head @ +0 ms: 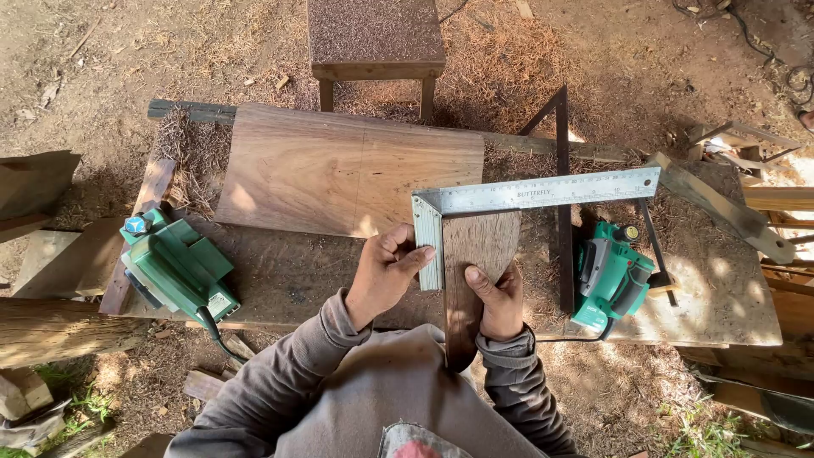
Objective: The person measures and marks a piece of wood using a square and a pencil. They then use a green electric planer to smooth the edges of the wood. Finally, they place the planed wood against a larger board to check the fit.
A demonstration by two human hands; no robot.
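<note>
A narrow dark wooden board (pixel 475 254) lies lengthwise toward me on the workbench (pixel 721 297). A metal try square (pixel 543 193) rests across its far end, the long blade running right and the short leg down the board's left edge. My left hand (pixel 386 271) grips the short leg of the square against the board. My right hand (pixel 496 301) presses down on the board's near right side, fingers closed over its edge. A wide, lighter plank (pixel 339 170) lies just beyond, to the left.
A green electric planer (pixel 174 267) sits at the bench's left end, another green planer (pixel 610 276) to the right of the board. A dark metal square (pixel 561 170) lies under the ruler. A wooden stool (pixel 376 42) stands behind. Shavings and offcuts litter the ground.
</note>
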